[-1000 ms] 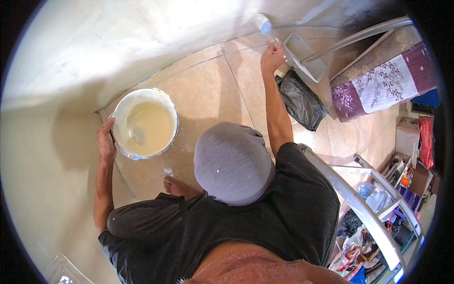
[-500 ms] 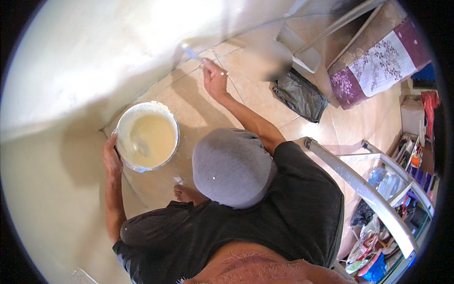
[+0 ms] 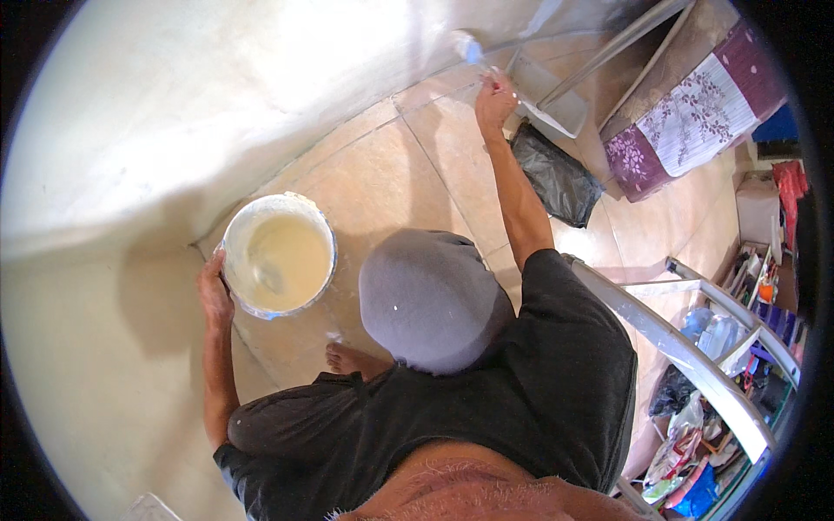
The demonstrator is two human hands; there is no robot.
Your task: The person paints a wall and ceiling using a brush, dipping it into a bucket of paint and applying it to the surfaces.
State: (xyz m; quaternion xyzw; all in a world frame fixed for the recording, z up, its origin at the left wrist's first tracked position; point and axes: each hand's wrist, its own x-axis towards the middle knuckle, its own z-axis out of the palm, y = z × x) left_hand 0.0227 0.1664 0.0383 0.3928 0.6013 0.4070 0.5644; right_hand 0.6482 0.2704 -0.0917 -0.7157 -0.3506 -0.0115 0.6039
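My left hand (image 3: 215, 291) grips the left side of a white bucket (image 3: 239, 234), fingers at its rim. Pale yellow paint (image 3: 300, 256) lies inside, and the rim is smeared with it. Stretched forward and to the right, my right hand (image 3: 495, 102) is closed around the handle of a paintbrush (image 3: 472, 50). The brush has a bluish middle and a pale tip, held at the foot of the white wall (image 3: 287, 78). Whether the bristles touch the wall I cannot tell.
Beyond my right forearm lie a black plastic bag (image 3: 556, 178) and a pale dustpan-like tray (image 3: 569, 113). A purple and white flowered cloth (image 3: 695, 113) hangs at the right. Nearer stands a metal ladder (image 3: 678, 365), with mixed clutter (image 3: 686, 443) behind its rails.
My right hand has swept to the right and farther away along the wall with the paintbrush. The bucket and my left hand have shifted only slightly right in view.
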